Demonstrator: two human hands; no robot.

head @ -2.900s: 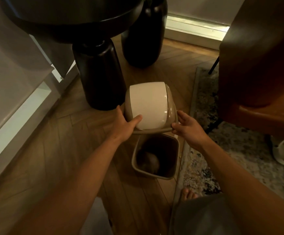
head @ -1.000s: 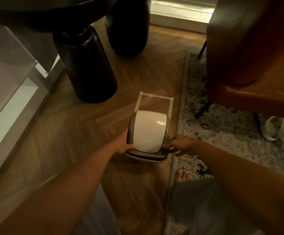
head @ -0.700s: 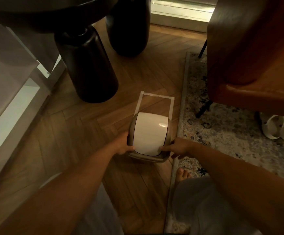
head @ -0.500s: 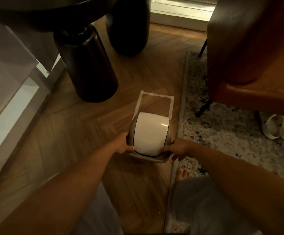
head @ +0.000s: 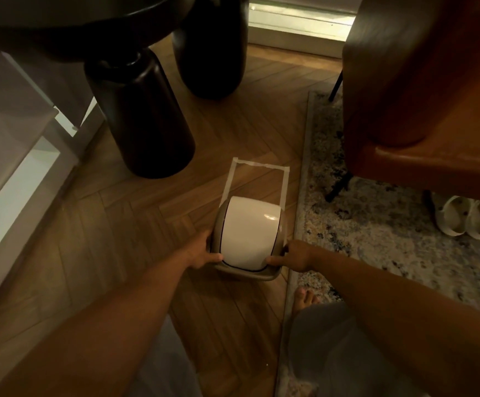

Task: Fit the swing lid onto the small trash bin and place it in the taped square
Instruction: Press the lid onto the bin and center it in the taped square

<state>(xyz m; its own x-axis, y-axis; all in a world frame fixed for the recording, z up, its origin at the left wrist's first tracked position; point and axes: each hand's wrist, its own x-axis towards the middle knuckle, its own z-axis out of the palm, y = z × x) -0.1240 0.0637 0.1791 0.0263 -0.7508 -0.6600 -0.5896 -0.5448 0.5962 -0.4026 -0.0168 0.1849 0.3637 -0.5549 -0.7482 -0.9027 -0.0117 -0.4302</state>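
1. One small trash bin (head: 244, 275) stands on the herringbone wood floor (head: 104, 224) with its one swing lid (head: 249, 229) seated on top; only the bin's beige rim shows under the lid.
2. Two hands grip it: the left hand (head: 203, 250) curls around the lid's left edge, thumb on the near rim, and the right hand (head: 293, 255) pinches the right edge, thumb tip on the white flap.
3. One taped square (head: 257, 167) lies on the floor just beyond; the bin overlaps its near end, and the far part is bare.
4. Two black pedestal legs (head: 144, 116) stand behind the square.
5. One patterned rug (head: 376, 224) lies just right of the bin, under one brown armchair (head: 422, 96).
6. Two pale clogs (head: 468, 219) sit on the rug.
7. One bare foot (head: 304, 299) shows near the rug's edge.
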